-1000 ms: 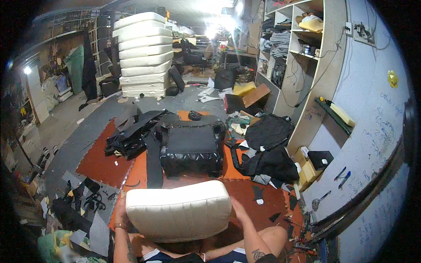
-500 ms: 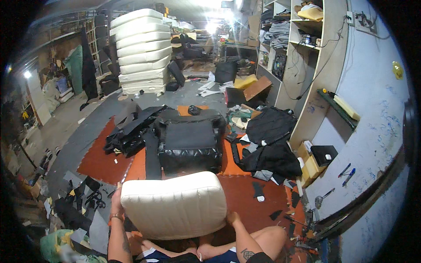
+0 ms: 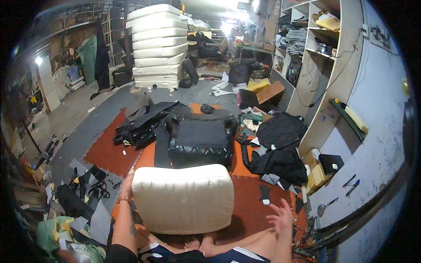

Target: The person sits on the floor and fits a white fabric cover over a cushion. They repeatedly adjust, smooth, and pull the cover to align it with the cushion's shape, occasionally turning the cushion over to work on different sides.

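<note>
A cream padded seat cushion (image 3: 183, 199) with stitched vertical channels stands tilted up in front of my crossed legs. At its left edge my left hand (image 3: 126, 187) is closed on it, the fingers partly hidden behind the padding. My right hand (image 3: 282, 218) is raised off to the right of the cushion, fingers spread and holding nothing. Just beyond the cushion sits a black upholstered seat piece (image 3: 201, 138) with a shiny cover.
Black fabric (image 3: 280, 164) lies heaped to the right, and folded black material (image 3: 147, 127) to the left. Several cream cushions (image 3: 158, 44) are stacked at the back. Shelving (image 3: 346, 48) lines the right wall. Dark scraps (image 3: 98, 182) litter the left floor.
My right hand has let go of the cushion's right side and risen away to the right, opening. The cushion stands more upright, still held by my left hand. The view has shifted slightly.
</note>
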Available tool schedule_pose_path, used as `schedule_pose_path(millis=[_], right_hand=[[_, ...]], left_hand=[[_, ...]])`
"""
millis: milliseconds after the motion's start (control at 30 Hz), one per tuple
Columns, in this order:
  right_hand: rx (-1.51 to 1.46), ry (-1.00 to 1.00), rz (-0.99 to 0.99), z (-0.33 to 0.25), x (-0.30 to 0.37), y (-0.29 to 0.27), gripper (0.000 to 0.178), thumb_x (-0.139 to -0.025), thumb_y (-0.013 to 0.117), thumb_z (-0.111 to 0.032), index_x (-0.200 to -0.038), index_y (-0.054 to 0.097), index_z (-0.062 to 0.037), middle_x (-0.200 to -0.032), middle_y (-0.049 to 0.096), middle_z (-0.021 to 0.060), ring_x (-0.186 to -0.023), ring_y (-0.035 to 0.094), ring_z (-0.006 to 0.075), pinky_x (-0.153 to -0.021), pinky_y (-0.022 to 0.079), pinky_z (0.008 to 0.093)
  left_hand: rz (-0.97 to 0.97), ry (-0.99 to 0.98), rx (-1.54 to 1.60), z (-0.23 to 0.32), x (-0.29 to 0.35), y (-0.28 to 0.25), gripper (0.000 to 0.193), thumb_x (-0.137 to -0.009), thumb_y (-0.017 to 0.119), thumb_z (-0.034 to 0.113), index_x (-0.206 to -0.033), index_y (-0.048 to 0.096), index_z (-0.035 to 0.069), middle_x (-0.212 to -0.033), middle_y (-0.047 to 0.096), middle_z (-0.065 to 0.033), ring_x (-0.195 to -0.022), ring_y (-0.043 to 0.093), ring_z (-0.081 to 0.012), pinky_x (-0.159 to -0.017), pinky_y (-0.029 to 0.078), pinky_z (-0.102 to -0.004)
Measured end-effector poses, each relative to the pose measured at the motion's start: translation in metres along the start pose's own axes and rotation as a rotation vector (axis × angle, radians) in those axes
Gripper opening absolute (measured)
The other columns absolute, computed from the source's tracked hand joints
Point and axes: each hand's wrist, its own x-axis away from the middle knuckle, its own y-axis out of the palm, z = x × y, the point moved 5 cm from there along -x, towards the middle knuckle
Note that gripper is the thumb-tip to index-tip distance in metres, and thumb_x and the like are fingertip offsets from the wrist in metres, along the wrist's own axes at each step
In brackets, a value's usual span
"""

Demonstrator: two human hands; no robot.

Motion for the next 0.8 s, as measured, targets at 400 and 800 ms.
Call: schedule_pose_path(millis=[400, 800], right_hand=[[-0.755, 0.16, -0.392, 0.073, 0.07, -0.123, 0.069, -0.102, 0.051, -0.003, -0.166, 0.034, -0.0239, -0.166, 0.041, 0.0164, -0.137, 0.055, 0.0359, -0.104, 0.055, 0.0466], [-0.171, 0.111, -0.092, 0.084, -0.042, -0.021, 0.058, -0.098, 0.046, -0.004, -0.155, 0.045, -0.0168, -0.1, 0.068, 0.0116, -0.083, 0.066, 0.0284, -0.069, 0.058, 0.0474]], left_hand=[[-0.072, 0.021, 0.018, 0.002, -0.009, -0.007, 0.059, -0.107, 0.054, 0.059, -0.116, 0.074, 0.004, -0.102, 0.075, -0.0044, -0.089, 0.069, -0.0152, -0.076, 0.056, -0.0354], [-0.084, -0.029, 0.017, 0.023, 0.04, 0.016, 0.057, -0.109, 0.048, 0.053, -0.12, 0.073, 0.003, -0.107, 0.074, -0.0071, -0.091, 0.069, -0.0184, -0.08, 0.057, -0.0392]])
